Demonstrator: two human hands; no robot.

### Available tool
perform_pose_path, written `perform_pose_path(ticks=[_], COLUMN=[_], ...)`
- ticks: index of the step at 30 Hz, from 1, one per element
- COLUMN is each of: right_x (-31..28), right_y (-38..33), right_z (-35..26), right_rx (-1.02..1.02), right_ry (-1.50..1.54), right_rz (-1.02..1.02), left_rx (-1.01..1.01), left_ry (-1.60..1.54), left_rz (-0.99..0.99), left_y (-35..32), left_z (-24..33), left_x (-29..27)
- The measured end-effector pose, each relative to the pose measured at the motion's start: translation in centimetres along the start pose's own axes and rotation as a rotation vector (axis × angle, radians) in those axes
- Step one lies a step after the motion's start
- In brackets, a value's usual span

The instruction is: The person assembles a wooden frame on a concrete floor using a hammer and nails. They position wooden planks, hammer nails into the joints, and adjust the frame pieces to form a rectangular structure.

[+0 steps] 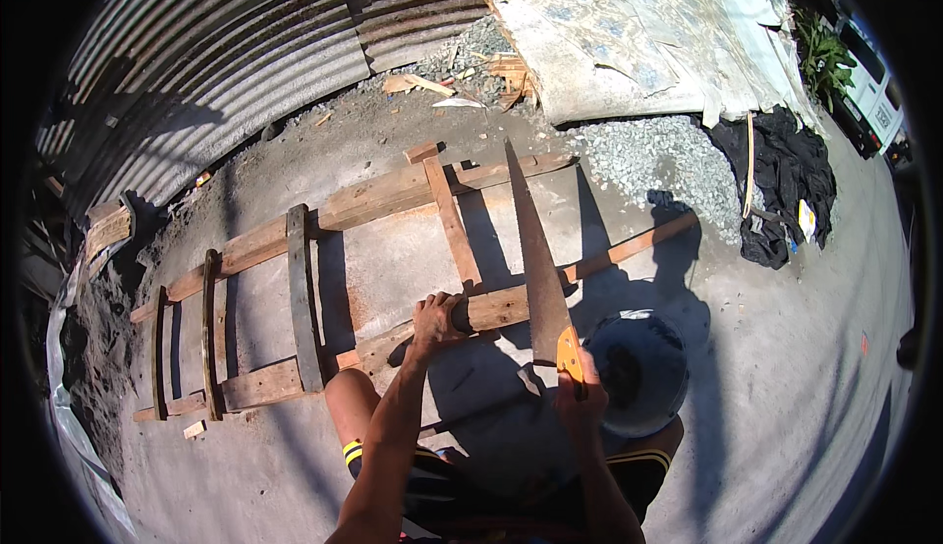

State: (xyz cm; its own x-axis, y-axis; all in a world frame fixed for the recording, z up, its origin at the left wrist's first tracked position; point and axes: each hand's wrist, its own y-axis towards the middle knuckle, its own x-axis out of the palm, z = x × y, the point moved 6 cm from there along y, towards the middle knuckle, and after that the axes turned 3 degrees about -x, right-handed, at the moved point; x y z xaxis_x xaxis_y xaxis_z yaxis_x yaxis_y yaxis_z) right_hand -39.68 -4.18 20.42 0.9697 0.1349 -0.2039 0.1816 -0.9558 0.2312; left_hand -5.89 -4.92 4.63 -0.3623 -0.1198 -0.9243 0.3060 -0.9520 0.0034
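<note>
My right hand grips the yellow handle of a handsaw, whose long rusty blade points away from me. The blade passes over a wooden beam in front of my knees; I cannot tell whether its teeth touch the wood. Left of the blade, my left hand is closed over the same beam. This beam forms the near side of a ladder-like wooden frame, with another long beam on its far side. Several crosspieces join them, among them a brown one and a dark grey one.
A bucket stands right of the saw, by my right knee. Beyond the frame lie a gravel pile, a large pale sheet and black plastic. A corrugated metal fence runs along the back left. A white vehicle is far right.
</note>
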Motion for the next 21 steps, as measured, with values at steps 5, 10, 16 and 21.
perform_pose_path(ticks=[5, 10, 16, 21], right_x=[0.7, 4.6, 8.6, 9.3], right_y=[-0.8, -0.1, -2.0, -2.0], right_z=[-1.9, -0.7, 4.2, 5.4], right_rx=[-0.202, -0.209, -0.136, -0.139], right_ry=[-0.183, -0.316, -0.357, -0.344], right_rz=[0.005, -0.115, -0.25, -0.177], left_rx=[-0.111, -0.273, -0.482, -0.211], left_ry=[0.074, -0.251, 0.058, 0.06], left_rz=[-0.117, -0.09, 0.187, 0.347], left_y=[0.1, 1.0, 1.9, 1.7], left_z=[1.3, 1.1, 1.8, 1.4], left_x=[1.6, -0.5, 1.4, 0.4])
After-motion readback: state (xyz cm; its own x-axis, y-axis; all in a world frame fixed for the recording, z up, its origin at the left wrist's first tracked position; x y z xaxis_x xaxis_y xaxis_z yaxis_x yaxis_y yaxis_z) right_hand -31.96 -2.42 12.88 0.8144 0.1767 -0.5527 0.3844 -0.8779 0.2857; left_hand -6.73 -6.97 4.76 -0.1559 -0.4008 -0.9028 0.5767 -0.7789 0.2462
